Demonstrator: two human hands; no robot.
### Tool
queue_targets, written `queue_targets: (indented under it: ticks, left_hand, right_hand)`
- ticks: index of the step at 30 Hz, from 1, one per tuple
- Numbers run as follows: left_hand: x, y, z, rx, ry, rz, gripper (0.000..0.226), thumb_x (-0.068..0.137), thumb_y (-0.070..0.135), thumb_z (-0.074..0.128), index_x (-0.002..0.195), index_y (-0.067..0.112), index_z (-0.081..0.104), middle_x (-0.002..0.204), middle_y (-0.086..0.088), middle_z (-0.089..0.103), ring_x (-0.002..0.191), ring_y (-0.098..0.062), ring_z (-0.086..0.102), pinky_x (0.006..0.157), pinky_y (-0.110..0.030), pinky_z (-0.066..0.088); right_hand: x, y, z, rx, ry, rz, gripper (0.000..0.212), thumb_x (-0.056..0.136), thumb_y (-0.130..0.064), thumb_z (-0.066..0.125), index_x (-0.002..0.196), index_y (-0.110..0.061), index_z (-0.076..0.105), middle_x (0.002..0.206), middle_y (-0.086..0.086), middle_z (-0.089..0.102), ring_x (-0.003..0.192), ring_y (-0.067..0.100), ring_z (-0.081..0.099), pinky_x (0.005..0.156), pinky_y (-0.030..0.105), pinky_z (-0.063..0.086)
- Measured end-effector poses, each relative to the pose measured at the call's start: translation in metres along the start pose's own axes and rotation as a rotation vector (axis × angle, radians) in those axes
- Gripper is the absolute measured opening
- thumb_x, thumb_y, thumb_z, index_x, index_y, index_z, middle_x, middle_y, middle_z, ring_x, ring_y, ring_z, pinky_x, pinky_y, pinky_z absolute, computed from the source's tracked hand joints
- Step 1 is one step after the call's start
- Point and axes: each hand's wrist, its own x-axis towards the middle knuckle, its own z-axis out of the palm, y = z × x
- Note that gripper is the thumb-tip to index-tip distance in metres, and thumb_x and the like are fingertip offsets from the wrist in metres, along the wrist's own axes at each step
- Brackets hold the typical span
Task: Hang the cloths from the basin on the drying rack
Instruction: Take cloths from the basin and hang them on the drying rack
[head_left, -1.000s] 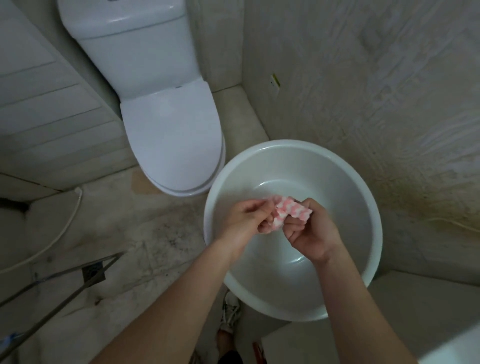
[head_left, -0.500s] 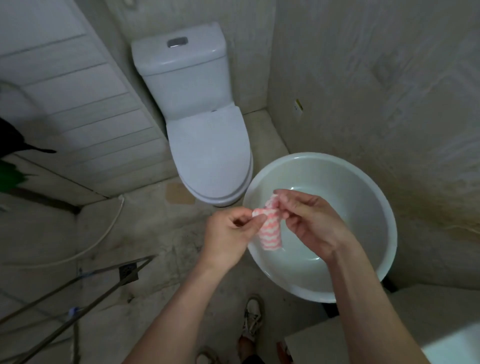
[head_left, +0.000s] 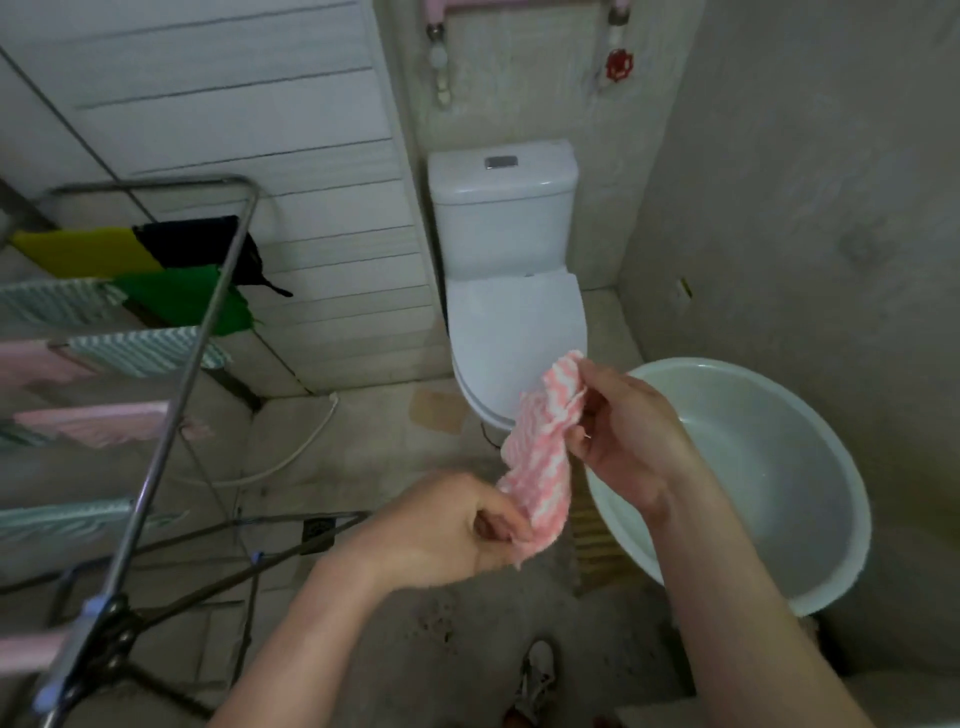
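Two hands: held up beside the basin (head_left: 769, 467).
Left hand (head_left: 447, 525): lower, fingers curled, pinching pink cloth (head_left: 540, 457).
Right hand (head_left: 628, 441): higher, pinching its top.

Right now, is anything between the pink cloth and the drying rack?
Nothing visible does. The left hand and right hand hold the pink cloth in the air; the drying rack stands to their left, only open floor between.

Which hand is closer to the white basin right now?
Right. The right hand overlaps the basin's left rim; the left hand is farther left, over the floor. Both grip the pink cloth.
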Motion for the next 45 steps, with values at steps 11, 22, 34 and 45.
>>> queue_targets:
  ticks: [11, 22, 34, 45]
  left_hand:
    - [-0.113, -0.028, -0.035, -0.559, 0.591, 0.087, 0.015, 0.078, 0.022, 0.073, 0.082, 0.009, 0.066, 0.080, 0.005, 0.067, 0.076, -0.005, 0.060, 0.075, -0.022, 0.046]
    - [-0.241, -0.028, -0.050, -0.874, 0.784, 0.152, 0.020, 0.082, 0.016, 0.066, 0.099, 0.025, 0.064, 0.084, -0.014, 0.061, 0.074, -0.024, 0.053, 0.065, -0.032, 0.043]
    - [-0.298, -0.025, -0.044, -0.749, 1.354, -0.081, 0.020, 0.085, 0.000, 0.064, 0.099, 0.012, 0.072, 0.087, -0.007, 0.075, 0.082, -0.021, 0.072, 0.076, -0.038, 0.058]
    - [-0.335, -0.042, -0.020, 0.170, 1.645, -0.553, 0.029, 0.075, 0.046, 0.073, 0.057, 0.027, 0.061, 0.055, 0.012, 0.050, 0.064, -0.011, 0.051, 0.058, -0.020, 0.031]
  right_hand:
    - [-0.065, 0.044, 0.110, -0.353, -0.481, 0.034, 0.017, 0.089, -0.017, 0.053, 0.078, -0.007, 0.063, 0.065, 0.008, 0.065, 0.052, 0.012, 0.059, 0.044, 0.019, 0.053]
    - [-0.087, 0.110, 0.190, -1.320, -0.174, -0.816, 0.010, 0.092, -0.030, 0.059, 0.085, -0.025, 0.065, 0.068, -0.002, 0.057, 0.067, 0.018, 0.053, 0.067, 0.033, 0.046]
    - [-0.139, 0.133, 0.259, -1.100, -1.019, -0.285, 0.069, 0.077, -0.013, 0.078, 0.128, -0.040, 0.041, 0.102, 0.007, 0.068, 0.091, 0.022, 0.068, 0.079, 0.037, 0.057]
    - [-0.150, 0.183, 0.295, -1.320, -1.383, -0.746, 0.036, 0.074, -0.012, 0.064, 0.106, -0.025, 0.068, 0.084, -0.011, 0.068, 0.073, 0.000, 0.059, 0.068, 0.020, 0.046]
